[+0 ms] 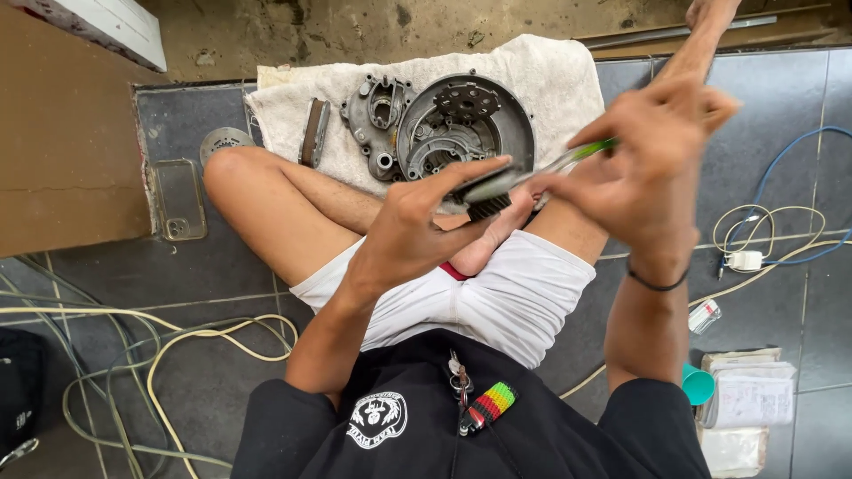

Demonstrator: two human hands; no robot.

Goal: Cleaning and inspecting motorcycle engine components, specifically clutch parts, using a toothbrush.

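Centre frame, closest: left hand pinching black bristled brush head; right hand closed round its green-tipped clear handle. Light, stiff, likely slick; best gripped mid-handle. Upper centre: metal engine cover on towel.

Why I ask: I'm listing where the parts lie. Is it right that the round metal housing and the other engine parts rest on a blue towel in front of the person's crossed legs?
Not quite: the towel is white, not blue, as the head view shows. The rest holds: the round metal housing and the other engine parts rest on it in front of the crossed legs.
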